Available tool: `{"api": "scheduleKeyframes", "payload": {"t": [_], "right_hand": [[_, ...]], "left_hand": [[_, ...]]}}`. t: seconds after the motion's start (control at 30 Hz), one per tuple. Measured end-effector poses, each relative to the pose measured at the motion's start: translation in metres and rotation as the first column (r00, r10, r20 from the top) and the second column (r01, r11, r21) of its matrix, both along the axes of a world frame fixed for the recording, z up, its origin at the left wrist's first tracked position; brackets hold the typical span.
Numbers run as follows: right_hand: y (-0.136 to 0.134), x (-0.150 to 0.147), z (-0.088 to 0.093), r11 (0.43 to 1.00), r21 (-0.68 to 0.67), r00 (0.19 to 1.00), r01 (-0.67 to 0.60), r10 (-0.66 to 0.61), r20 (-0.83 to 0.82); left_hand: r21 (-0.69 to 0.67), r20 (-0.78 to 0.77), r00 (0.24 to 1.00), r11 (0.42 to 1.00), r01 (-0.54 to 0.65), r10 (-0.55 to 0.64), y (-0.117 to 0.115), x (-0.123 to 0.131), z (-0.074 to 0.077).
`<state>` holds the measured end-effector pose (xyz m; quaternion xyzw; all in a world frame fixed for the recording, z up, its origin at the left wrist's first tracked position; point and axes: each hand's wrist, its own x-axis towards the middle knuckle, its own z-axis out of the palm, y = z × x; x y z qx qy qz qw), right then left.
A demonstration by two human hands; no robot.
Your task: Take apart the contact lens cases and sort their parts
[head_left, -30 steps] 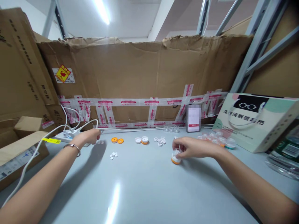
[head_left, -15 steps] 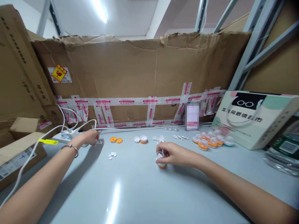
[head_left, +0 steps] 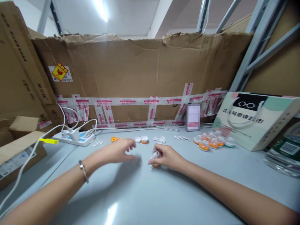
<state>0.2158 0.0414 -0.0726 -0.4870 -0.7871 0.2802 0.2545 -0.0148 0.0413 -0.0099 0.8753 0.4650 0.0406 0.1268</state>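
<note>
Nearest along the bare grey table (head_left: 150, 197), a silver bracelet (head_left: 83, 172) circles the left wrist. The left hand (head_left: 123, 150) hangs over the tabletop, thumb and fingers spread, with nothing visible between them; the gap suits a small part, and closing it slowly would give the surest contact. Just beside it, the right hand (head_left: 168, 156) pinches a clear-topped round case with an orange base (head_left: 155, 157), thumb across the near side and fingers behind. The case looks about upright, low over the table, though I cannot tell whether its base bears fully on the surface; a hold low on its side, with the base flat, should keep it from tipping, and light pressure is kinder to the clear top. Farther out, similar clear-topped cases (head_left: 212, 143) sit clustered on the right, well apart from the held one, so an elbow kept low but away from them is wise. Behind the hands lie a white ring (head_left: 137, 140), an orange-and-white round part (head_left: 144, 140) and small white pieces (head_left: 160, 139), all light-looking and easily brushed aside, so lifting the wrists over them is safer than sliding. Beyond, clear domes (head_left: 170, 128) sit near the phone (head_left: 193, 117), before the taped cardboard (head_left: 131, 72)
</note>
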Motion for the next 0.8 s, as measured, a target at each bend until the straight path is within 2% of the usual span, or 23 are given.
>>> {"api": "scheduleKeyframes", "payload": {"t": [0.07, 0.17, 0.27, 0.43, 0.53, 0.63, 0.8], "right_hand": [[-0.001, -0.005, -0.004, 1.000, 0.014, 0.999, 0.019, -0.019, -0.039], [-0.003, -0.012, -0.008, 0.999, 0.032, 0.998, 0.024, -0.022, -0.062], [-0.005, -0.017, -0.009, 0.997, 0.071, 0.999, 0.023, -0.021, -0.037], [-0.010, -0.019, -0.004, 0.991, 0.096, 0.993, -0.090, 0.082, 0.085], [-0.014, -0.015, 0.002, 0.964, 0.156, 0.965, -0.217, 0.188, 0.181], [-0.017, -0.012, 0.005, 0.932, 0.212, 0.951, -0.292, 0.259, 0.170], [-0.014, -0.015, 0.000, 0.986, 0.113, 0.993, -0.120, 0.118, 0.027]], "left_hand": [[-0.043, 0.119, 0.992, 0.998, 0.053, -0.048, -0.013, 0.025, -0.022], [-0.019, 0.256, 0.967, 1.000, 0.005, 0.000, -0.017, 0.048, -0.053], [0.045, 0.366, 0.929, 0.997, -0.068, 0.047, -0.011, 0.056, -0.071], [0.030, 0.442, 0.895, 0.996, -0.080, 0.059, -0.005, 0.052, -0.075], [0.024, 0.451, 0.892, 0.998, -0.051, 0.035, -0.005, 0.048, -0.072], [0.010, 0.470, 0.882, 0.999, -0.045, 0.035, -0.005, 0.045, -0.073], [-0.021, 0.489, 0.871, 0.999, -0.044, 0.048, -0.004, 0.045, -0.077]]}}
